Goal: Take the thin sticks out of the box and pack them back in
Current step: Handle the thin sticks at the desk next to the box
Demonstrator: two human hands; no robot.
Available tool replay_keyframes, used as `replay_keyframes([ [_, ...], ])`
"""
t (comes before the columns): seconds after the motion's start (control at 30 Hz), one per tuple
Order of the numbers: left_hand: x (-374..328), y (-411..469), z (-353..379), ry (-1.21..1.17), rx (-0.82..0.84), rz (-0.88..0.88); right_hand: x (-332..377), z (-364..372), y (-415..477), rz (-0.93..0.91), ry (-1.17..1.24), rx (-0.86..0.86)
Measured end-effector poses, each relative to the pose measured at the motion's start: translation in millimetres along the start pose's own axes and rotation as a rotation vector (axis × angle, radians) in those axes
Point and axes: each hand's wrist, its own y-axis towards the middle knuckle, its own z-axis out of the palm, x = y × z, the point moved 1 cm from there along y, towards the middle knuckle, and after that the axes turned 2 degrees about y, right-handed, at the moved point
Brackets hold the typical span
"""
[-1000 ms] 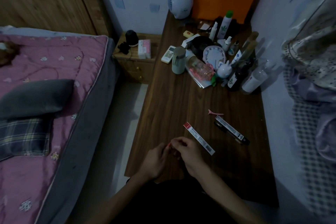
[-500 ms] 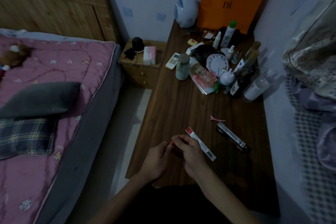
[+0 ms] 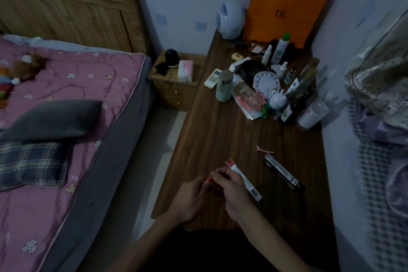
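In a dim room, a person's right hand is pinching a thin stick in curled fingertips low over the near edge of a wooden desk, with only the stick's small red tip showing, pointing left toward the left hand, whose fingers are curling in beside it, though whether they are gripping it cannot be told. A narrow white box with a red far end is lying flat just beside the right hand, running diagonally from far-left to near-right, its contents hidden. A dark box is lying parallel further right.
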Motion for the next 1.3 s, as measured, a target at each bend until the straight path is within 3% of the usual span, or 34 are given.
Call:
replay_keyframes([
  [0.43, -16, -2, -11, 0.065, -0.042, 0.024, 17, 1, -13, -0.043, 0.121, 0.073],
  [1.3, -40, -5, -40, 0.114, -0.122, 0.145, 49, 16, -35, -0.24, -0.035, 0.107],
])
